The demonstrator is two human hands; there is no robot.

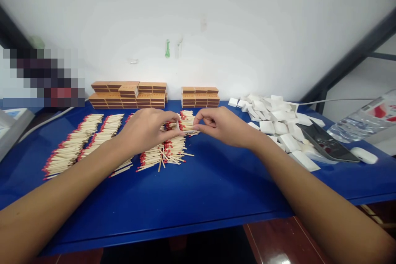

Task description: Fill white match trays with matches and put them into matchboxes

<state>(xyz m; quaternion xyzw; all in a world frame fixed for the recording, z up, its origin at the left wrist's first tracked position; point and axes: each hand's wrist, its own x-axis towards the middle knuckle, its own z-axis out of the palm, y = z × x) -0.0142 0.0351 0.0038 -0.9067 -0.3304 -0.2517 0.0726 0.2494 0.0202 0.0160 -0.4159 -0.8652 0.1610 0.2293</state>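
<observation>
Currently, left hand (147, 128): closed on the left end of a small white card tray (188, 131).
Tray: held by red-tipped wooden matches (176, 148), towards the blue bench's (222, 189) back edge; long axis apparently sideways.
Right hand (218, 126): curled at its right end; pinch contents cannot be told.

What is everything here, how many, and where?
Table: one, blue, beneath
Wall: one, white, behind
Matchboxes: many, orange, two groups along the wall
Loose matches: many, pale with red heads, left and middle
Loose trays: many, white, heaped right
Held tray: one, white, middle
Flat device: one, black, right
Mouse: one, white, right
Bottle: one, clear, far right
Cable stretches: two, white, both sides
Boxy object: one, pale, far left
Bars: several, dark, both sides
Floor: one, reddish, below
Left hand: one, bare, gripping the held tray
Right hand: one, bare, beside that tray
</observation>
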